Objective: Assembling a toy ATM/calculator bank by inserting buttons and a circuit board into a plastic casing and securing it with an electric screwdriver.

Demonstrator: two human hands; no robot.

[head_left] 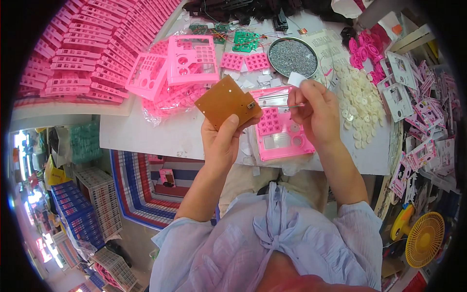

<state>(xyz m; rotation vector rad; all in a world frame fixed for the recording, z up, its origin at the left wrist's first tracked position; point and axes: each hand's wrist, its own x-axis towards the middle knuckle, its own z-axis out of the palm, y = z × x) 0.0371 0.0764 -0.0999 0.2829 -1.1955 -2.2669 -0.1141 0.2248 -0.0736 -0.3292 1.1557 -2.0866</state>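
Note:
My left hand (221,138) grips a brown circuit board (223,103) by its lower edge, thumb on the face. A small dark switch sits at the board's right corner. Thin wires (277,97) stretch from there towards my right hand (315,109), which is closed with a small white piece (296,79) pinched between thumb and finger. Whether it also grips the wires is hard to make out. Under both hands a pink plastic casing (286,152) lies on the table, a pink rubber keypad (268,121) set in its left side.
Pink casings (193,61) lie on plastic bags at left, beside tall stacks (92,53). Behind are a round tray of screws (293,57), pink keypads (244,61) and green circuit boards (245,42). Cream discs (361,107) are heaped at right; a yellow fan (424,239) stands lower right.

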